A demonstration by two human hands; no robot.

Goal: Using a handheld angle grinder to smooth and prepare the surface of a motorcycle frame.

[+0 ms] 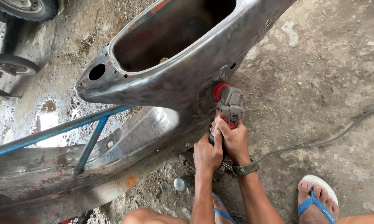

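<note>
Tool: angle grinder (pixel 228 105) pressed to bare metal scooter shell (pixel 174 79), low on its right flank | Grip: your left hand (pixel 207 154) and right hand (pixel 235 139) both clenched around it | Risk: power cord (pixel 319 143) trailing right of the shell could snag; sandalled feet near sparks.

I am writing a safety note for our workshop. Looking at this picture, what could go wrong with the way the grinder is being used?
1. Both hands, left and right, are bare on the angle grinder, close to the bare metal body shell; sparks or a slip could hurt them.
2. The feet wear only open sandals, so hot grit may burn the toes.
3. The power cord lies loose on the concrete floor near the feet and might trip or snag.
</note>
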